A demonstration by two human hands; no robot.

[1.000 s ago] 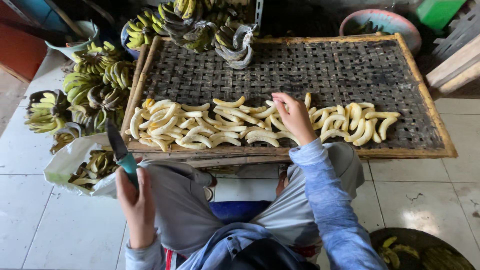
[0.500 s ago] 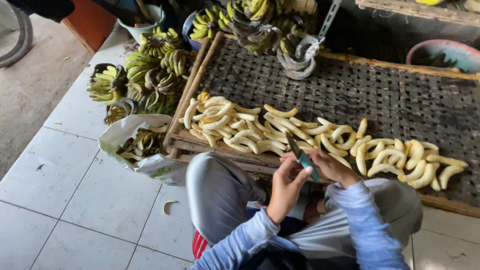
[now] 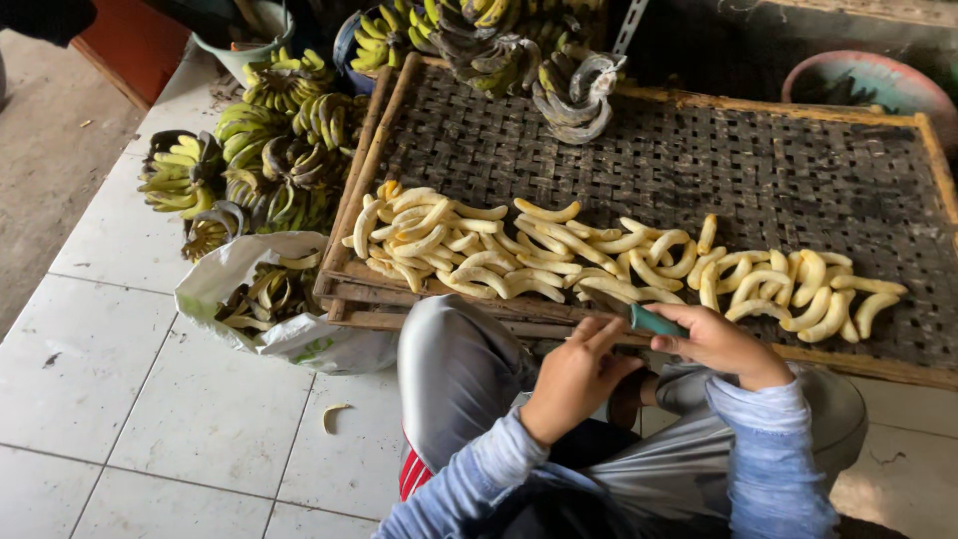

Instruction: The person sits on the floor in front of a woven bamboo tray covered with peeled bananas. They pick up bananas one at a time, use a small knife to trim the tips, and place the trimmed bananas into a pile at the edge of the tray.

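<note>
My right hand (image 3: 717, 341) grips the green handle of a small knife (image 3: 651, 321) just in front of my knees. My left hand (image 3: 574, 377) sits right beside it, with its fingertips at the blade end of the knife; the blade itself is hidden. Both hands hover at the near edge of a woven bamboo tray (image 3: 758, 165). A long row of peeled pale-yellow bananas (image 3: 559, 255) lies across the tray's near side. I sit with grey trousers and blue sleeves.
Unpeeled green-yellow banana bunches (image 3: 249, 150) are piled on the tiled floor left of the tray. A white plastic bag with banana peels (image 3: 264, 299) lies beside them. More bunches and peels (image 3: 539, 60) sit at the tray's far edge. A round basin (image 3: 868, 85) stands far right.
A second ago my left hand held the knife out to the left and my right hand reached to the bananas. Now both hands meet at my knees, the right gripping the knife.
</note>
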